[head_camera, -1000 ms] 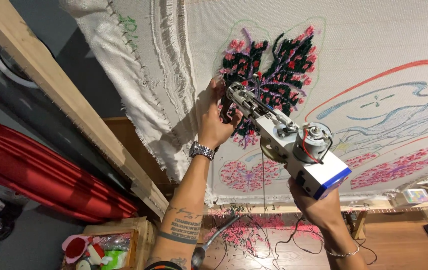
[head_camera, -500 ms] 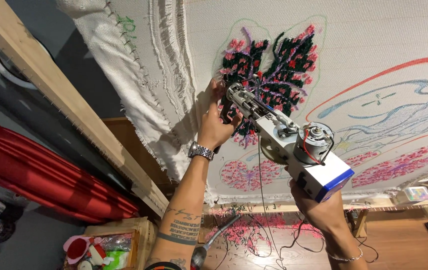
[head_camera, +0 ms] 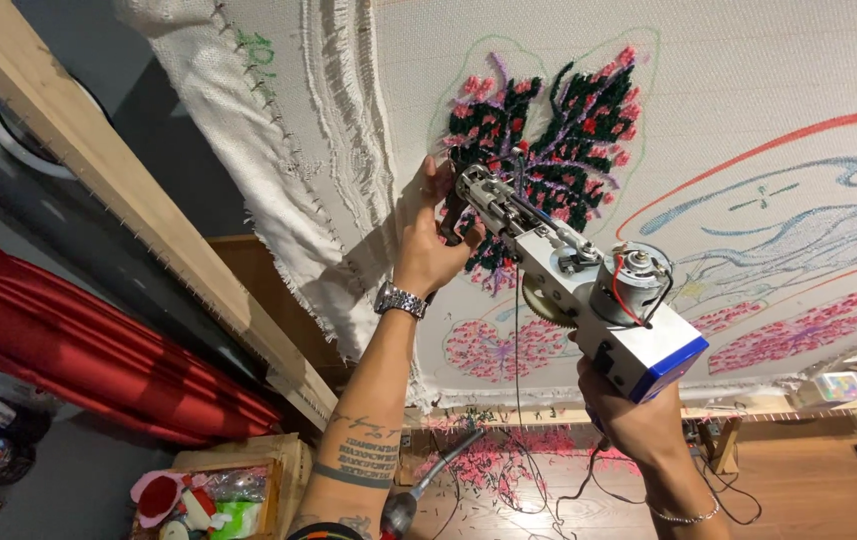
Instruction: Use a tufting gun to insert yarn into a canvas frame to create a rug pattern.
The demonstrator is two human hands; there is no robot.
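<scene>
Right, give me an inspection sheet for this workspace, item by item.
Surface: white backing cloth stretched on a wooden frame, with drawn outlines.
Job's things: tufting gun with its tip against a black, pink and purple tufted patch.
Clutter: pink yarn scraps on the floor; a box of small items at lower left.
Hands: left hand grips the gun's front handle, a watch on that wrist; right hand holds the rear grip under the blue housing.
Cables: a thin cord hangs from the gun; loose wires lie on the floor.
Surroundings: red curtain at left, wooden floor.
</scene>
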